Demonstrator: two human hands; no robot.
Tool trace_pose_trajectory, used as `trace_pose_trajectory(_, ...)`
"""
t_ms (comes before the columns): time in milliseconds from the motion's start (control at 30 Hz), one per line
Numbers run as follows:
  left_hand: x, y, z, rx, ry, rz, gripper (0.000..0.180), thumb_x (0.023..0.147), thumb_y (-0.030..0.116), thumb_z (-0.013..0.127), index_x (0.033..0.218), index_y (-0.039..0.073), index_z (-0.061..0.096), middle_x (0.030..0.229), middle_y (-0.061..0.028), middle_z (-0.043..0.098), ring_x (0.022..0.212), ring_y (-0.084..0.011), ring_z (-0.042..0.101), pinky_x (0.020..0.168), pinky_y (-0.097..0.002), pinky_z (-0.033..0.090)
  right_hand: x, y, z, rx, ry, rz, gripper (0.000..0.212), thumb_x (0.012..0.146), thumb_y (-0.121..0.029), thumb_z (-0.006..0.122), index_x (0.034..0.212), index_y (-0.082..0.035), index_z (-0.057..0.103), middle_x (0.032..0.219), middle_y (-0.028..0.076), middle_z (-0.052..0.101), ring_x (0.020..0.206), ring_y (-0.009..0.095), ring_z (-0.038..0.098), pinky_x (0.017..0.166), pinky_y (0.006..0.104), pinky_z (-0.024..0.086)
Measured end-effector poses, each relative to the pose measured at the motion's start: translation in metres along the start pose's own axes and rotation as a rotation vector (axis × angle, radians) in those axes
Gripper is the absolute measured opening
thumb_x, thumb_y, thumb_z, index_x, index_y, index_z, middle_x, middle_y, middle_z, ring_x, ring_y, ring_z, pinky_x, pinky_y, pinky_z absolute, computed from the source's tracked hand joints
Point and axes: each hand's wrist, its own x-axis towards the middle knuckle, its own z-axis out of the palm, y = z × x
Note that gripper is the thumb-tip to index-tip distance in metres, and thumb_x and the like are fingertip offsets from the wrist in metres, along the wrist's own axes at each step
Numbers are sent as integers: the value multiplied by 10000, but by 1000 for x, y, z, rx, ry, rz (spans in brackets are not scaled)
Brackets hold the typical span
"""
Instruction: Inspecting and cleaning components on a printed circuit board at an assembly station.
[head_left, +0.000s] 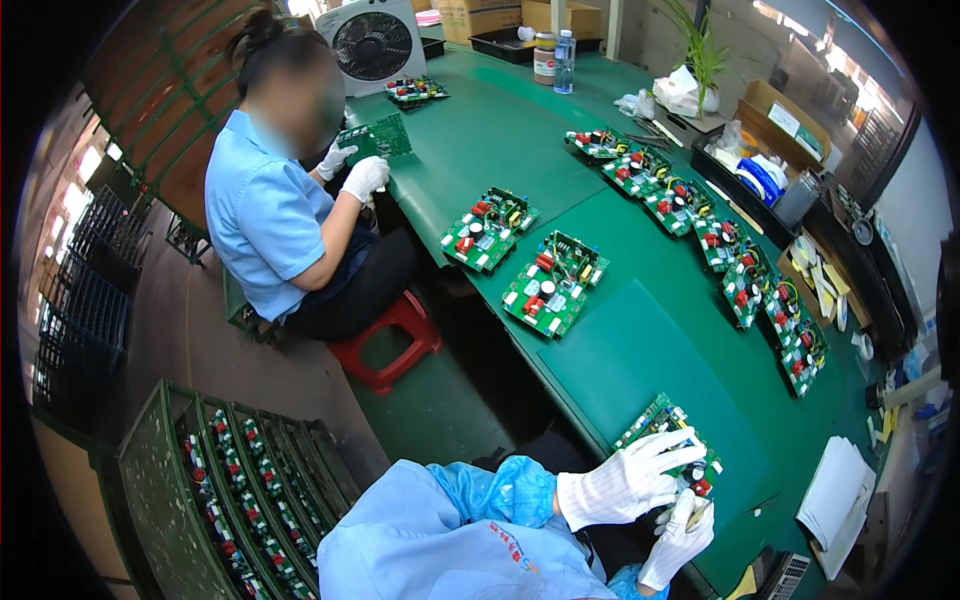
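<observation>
A green circuit board (652, 412) lies on the green table mat in front of me, crowded with red, white and black parts. My left hand (625, 482), in a white striped glove with a blue sleeve cover, reaches across it with fingers stretched and spread, covering much of the board. At the board's near right edge, my right hand (682, 540), also white-gloved, has its fingers curled together. Whatever sits between those fingertips is too small or hidden to make out. The board's red and white parts show just beyond both hands.
Two similar boards (556, 285) (490, 230) lie farther left, and several more (745, 285) form a row along the back. A co-worker (270, 200) on a red stool (390, 340) holds another board (375, 140). A rack of boards (240, 490) stands at lower left; papers (838, 490) and a calculator (785, 577) lie right.
</observation>
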Motion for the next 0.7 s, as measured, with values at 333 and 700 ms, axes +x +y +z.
trace_pose_trajectory(333, -10, -6, 11, -68, -84, 8, 191, 809, 139, 630, 699, -17, 625, 1398, -174, 480, 1352, -422, 365, 1057, -542, 362, -2, 4, -6, 7, -12, -41, 173, 931, -165, 550, 874, -2, 557, 563, 30, 515, 428, 62, 447, 377, 195, 311)
trace_pose_trajectory(700, -1, 2, 9, 23, 7, 52, 188, 791, 123, 622, 690, -32, 590, 1391, -208, 469, 1331, -459, 378, 1040, -550, 378, 2, 2, -4, -30, 10, -13, 206, 971, -198, 538, 871, -20, 521, 562, 11, 482, 412, 43, 397, 359, 195, 276)
